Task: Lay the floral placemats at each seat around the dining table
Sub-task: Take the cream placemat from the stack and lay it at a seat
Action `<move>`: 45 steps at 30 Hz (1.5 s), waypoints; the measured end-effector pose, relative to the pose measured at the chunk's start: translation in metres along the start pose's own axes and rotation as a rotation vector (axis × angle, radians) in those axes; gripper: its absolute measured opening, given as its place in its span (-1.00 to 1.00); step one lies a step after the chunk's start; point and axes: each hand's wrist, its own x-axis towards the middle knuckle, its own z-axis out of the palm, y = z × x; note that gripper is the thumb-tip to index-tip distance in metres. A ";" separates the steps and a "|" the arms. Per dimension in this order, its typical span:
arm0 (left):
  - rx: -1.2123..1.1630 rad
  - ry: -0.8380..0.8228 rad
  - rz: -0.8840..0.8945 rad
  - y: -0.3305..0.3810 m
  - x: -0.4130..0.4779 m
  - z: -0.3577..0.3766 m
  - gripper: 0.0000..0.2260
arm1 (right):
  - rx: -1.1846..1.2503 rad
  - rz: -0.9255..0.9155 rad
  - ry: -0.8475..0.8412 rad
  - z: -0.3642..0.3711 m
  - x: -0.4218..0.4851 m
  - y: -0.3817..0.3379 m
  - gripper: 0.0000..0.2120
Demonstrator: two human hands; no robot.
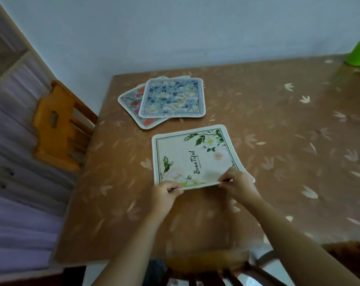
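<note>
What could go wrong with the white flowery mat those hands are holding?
The left hand and right hand pinch only the near edge of the white floral placemat, so it might slide crooked on the shiny brown flower-print tablecloth. Pushed forward, it could bump the blue floral placemat lying just beyond it.

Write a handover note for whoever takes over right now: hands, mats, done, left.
Left hand: pinches the near edge of the white placemat, at its left corner.
Right hand: pinches the same edge, toward the right corner.
The white placemat lies on the table in front of the near chair, near edge slightly raised.
Blue placemat: stacked on the pink placemat at the far left corner, by the orange chair.
Done: no mat released yet.
Left: set the white one down, then lay the stacked ones at other seats.
</note>
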 end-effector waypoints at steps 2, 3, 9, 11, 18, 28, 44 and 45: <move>0.049 -0.042 -0.025 -0.021 -0.012 0.012 -0.92 | -0.025 0.024 -0.075 0.014 -0.013 0.016 -0.89; 0.077 -0.059 -0.023 -0.028 -0.016 0.017 -0.92 | -0.040 0.017 -0.099 0.020 -0.018 0.022 -0.88; 0.148 -0.075 0.019 -0.039 -0.021 0.023 -0.93 | -0.074 -0.047 -0.099 0.030 -0.032 0.034 -0.90; 0.136 -0.064 0.023 -0.041 -0.026 0.023 -0.92 | -0.080 -0.055 -0.108 0.032 -0.037 0.034 -0.91; 0.119 -0.072 0.041 -0.050 -0.057 0.017 -0.93 | -0.052 -0.051 -0.080 0.042 -0.077 0.036 -0.89; 0.061 0.007 0.013 -0.045 -0.073 0.001 -0.93 | -0.112 -0.070 -0.031 0.021 -0.097 0.039 -0.89; 0.182 -0.078 0.270 -0.003 -0.096 0.030 -0.83 | 0.004 -0.194 0.000 0.030 -0.105 -0.008 -0.97; 0.162 -0.072 0.285 0.000 -0.096 0.030 -0.86 | 0.030 -0.200 -0.002 0.032 -0.105 -0.013 -0.96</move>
